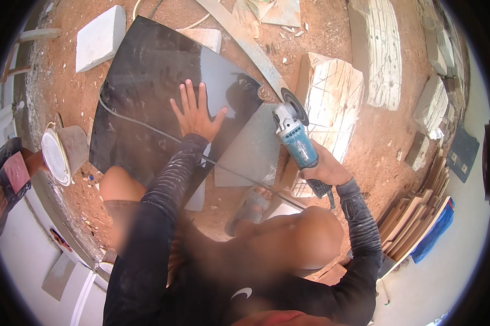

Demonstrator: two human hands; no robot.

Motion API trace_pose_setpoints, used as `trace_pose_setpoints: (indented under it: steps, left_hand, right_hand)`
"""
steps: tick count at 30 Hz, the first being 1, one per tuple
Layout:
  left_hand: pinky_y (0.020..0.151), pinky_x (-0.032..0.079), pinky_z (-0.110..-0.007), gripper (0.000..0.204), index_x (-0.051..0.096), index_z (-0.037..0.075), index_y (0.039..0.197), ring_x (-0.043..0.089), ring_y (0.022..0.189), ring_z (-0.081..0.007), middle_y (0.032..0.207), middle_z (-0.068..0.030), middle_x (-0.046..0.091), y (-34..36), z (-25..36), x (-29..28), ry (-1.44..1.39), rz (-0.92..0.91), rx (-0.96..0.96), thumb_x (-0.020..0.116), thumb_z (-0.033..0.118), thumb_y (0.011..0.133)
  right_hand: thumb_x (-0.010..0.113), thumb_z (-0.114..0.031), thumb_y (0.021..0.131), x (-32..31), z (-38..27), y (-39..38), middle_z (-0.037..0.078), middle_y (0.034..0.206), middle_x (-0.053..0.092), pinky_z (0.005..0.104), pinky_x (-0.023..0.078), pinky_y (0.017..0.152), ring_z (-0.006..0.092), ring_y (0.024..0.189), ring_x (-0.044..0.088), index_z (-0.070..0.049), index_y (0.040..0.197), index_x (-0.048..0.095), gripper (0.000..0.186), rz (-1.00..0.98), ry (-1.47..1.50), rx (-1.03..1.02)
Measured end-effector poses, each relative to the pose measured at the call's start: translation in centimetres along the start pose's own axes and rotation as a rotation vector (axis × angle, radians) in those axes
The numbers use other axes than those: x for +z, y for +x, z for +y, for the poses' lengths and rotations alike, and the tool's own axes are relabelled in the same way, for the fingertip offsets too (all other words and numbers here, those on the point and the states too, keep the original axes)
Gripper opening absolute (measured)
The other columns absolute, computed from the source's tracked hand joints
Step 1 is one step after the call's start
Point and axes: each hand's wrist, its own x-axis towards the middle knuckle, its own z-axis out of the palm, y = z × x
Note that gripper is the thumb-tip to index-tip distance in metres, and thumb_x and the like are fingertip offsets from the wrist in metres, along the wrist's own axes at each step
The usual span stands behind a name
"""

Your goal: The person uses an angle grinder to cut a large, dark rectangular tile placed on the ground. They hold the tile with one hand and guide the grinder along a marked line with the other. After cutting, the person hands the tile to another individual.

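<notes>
My left hand [196,117] lies flat with spread fingers on a glossy black slab [144,70]. A grey cord [163,132] runs across the slab beneath my left forearm. My right hand [323,168] grips a teal and silver angle grinder [298,144] by its body, its disc [294,106] raised at the slab's right side. A grey board [242,163] lies partly under the slab, beside my sandalled foot and bare knee.
Pale stone blocks [329,92] lie on reddish dirt at right and behind, with a long strip [234,32] past the slab. A white bucket [63,155] stands left, near a partly visible person or reflection [8,185]. Stacked boards [410,223] lean by the right wall.
</notes>
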Motion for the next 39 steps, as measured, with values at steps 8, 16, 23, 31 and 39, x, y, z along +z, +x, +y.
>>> trace_pose_setpoints:
  steps: [8,16,23,31,39]
  left_hand:
    - [0.118,0.004,-0.067,0.093,0.024,0.011,0.161,0.007,0.156,-0.0376,0.168,-0.0207,0.012,-0.1,0.0,0.1,-0.010,0.028,0.003,0.058,0.062,0.091]
    - [0.119,0.004,-0.066,0.093,0.024,0.011,0.161,0.007,0.156,-0.0367,0.168,-0.0202,0.012,0.0,0.2,0.0,-0.005,0.026,0.002,0.057,0.063,0.091]
    - [0.118,0.005,-0.067,0.093,0.024,0.012,0.161,0.008,0.156,-0.0364,0.168,-0.0201,0.012,-0.2,-0.1,0.0,-0.008,0.032,-0.001,0.057,0.063,0.091]
    - [0.118,0.006,-0.067,0.093,0.024,0.012,0.161,0.009,0.156,-0.0367,0.168,-0.0205,0.013,0.0,0.1,0.1,0.003,0.018,-0.008,0.058,0.063,0.090]
    - [0.118,0.005,-0.067,0.093,0.025,0.011,0.160,0.009,0.156,-0.0373,0.168,-0.0209,0.013,-0.4,-0.2,-0.1,0.008,0.025,-0.012,0.057,0.064,0.090]
  right_hand:
    - [0.079,-0.020,0.066,-1.4,-0.4,0.2,0.021,0.104,0.066,0.0367,0.051,0.092,0.0295,0.097,0.064,0.003,0.130,0.052,0.073,-0.024,-0.200,-0.024]
    - [0.080,-0.018,0.064,-3.4,-0.8,1.4,0.020,0.105,0.067,0.0367,0.051,0.092,0.0286,0.098,0.064,0.002,0.130,0.054,0.073,-0.125,-0.279,0.007]
    - [0.078,-0.016,0.064,-5.4,-1.9,3.3,0.017,0.110,0.066,0.0352,0.050,0.096,0.0266,0.102,0.063,0.001,0.136,0.053,0.079,-0.246,-0.336,0.004]
    - [0.079,-0.016,0.064,-6.7,-1.4,5.0,0.014,0.111,0.065,0.0350,0.048,0.098,0.0249,0.103,0.061,0.000,0.135,0.053,0.077,-0.299,-0.348,-0.008]
    - [0.079,-0.018,0.064,-7.0,-1.3,5.9,0.015,0.111,0.065,0.0355,0.049,0.097,0.0261,0.104,0.061,0.000,0.135,0.053,0.078,-0.357,-0.350,0.036]
